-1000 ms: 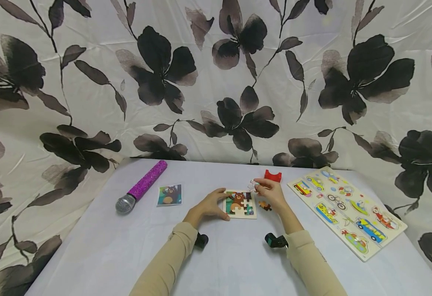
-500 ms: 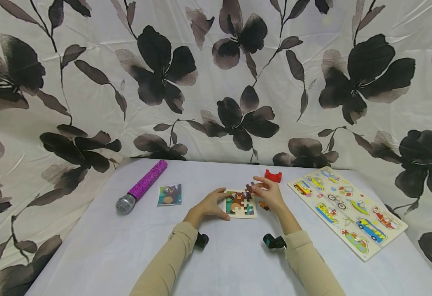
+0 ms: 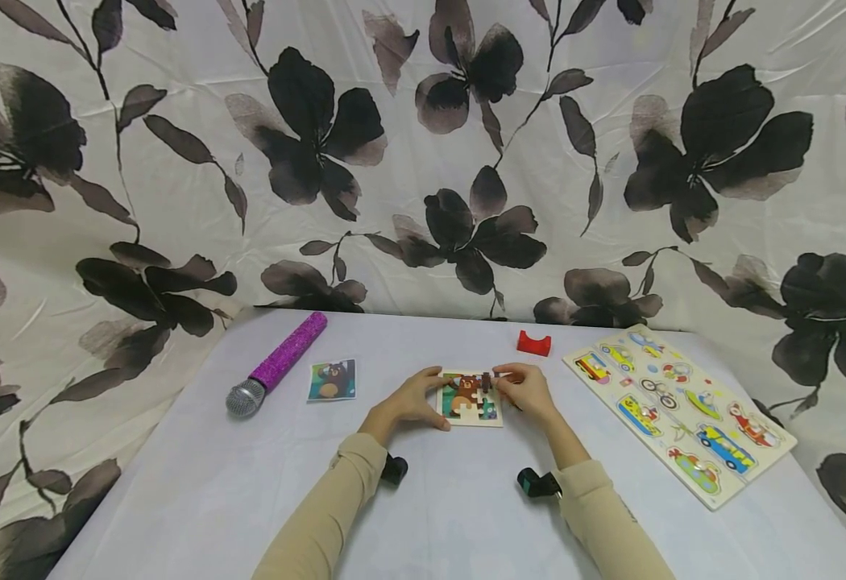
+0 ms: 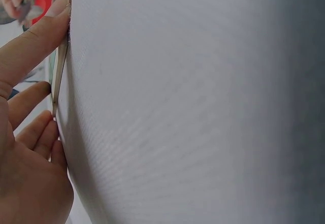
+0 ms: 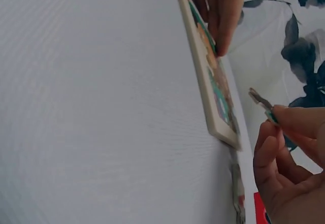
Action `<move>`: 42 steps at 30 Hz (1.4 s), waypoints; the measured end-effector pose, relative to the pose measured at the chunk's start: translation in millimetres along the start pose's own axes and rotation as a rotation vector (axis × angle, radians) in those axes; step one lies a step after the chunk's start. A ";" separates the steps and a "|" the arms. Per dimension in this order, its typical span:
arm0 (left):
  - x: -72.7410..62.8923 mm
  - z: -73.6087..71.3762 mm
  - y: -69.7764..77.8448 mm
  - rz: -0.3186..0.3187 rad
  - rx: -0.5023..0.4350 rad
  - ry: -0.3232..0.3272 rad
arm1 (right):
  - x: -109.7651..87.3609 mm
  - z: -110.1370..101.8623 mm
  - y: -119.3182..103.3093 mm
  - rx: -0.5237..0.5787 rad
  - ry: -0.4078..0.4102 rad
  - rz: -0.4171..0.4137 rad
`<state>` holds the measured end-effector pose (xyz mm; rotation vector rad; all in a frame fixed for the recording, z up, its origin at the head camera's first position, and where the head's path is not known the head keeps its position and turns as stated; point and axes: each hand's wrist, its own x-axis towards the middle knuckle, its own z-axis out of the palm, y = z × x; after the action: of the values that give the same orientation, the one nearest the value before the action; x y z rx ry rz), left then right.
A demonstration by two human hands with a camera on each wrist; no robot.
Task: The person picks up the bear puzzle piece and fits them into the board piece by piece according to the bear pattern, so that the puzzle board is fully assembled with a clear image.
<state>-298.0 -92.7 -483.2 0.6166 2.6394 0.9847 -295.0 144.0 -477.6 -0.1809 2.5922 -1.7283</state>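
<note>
A small wooden jigsaw board [image 3: 470, 417] with a brown bear picture lies on the table, partly filled with pieces. My left hand [image 3: 410, 400] grips the board's left side, thumb at the near edge and fingers toward the far one. Over its upper right corner, my right hand [image 3: 532, 392] pinches a dark brown jigsaw piece [image 3: 487, 381] between thumb and index finger. In the right wrist view that piece [image 5: 260, 98] is held up, apart from the board. Beyond the board's end lies a loose piece [image 5: 237, 191], which my right hand mostly hides in the head view.
A bear picture card [image 3: 332, 380] and a purple glittery microphone [image 3: 278, 365] lie to the left. Behind my right hand stands a red curved block [image 3: 534, 344]. A large peg puzzle board [image 3: 677, 419] with vehicles lies at the right. Floral cloth [image 3: 423, 161] hangs behind the table.
My right hand has turned the piece over from its pale side to its brown side and brought it down and left over the board's corner. The left hand keeps its place.
</note>
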 end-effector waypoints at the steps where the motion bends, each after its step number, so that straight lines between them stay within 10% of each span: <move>1: 0.3 -0.2 -0.2 -0.001 0.000 0.000 | -0.4 0.5 0.4 -0.014 -0.011 0.009; 42: -1.6 -1.4 3.8 -0.007 -0.013 0.002 | 0.5 7.9 -1.3 -0.267 -0.092 0.000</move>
<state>-295.9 -91.6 -479.5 0.6033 2.6332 0.9997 -294.8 136.2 -479.5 -0.2570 2.7430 -1.3326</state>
